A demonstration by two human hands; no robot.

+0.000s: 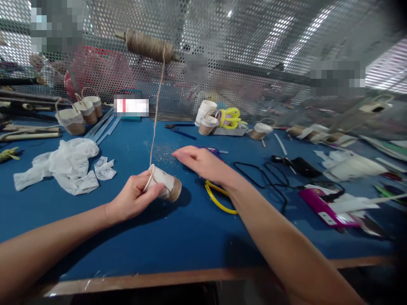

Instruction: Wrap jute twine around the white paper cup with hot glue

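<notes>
Paper cup (pixel 163 186) sideways, base pointing right, left hand (pixel 133 199) grip

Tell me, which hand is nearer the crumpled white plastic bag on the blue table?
Left. The left hand, holding a twine-wrapped paper cup, lies just right of the bag; the right hand is farther right, beyond the cup.

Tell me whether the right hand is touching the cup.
Apart. The head view shows a strip of blue table between the right hand and the cup. Only the left hand grips the cup.
</notes>
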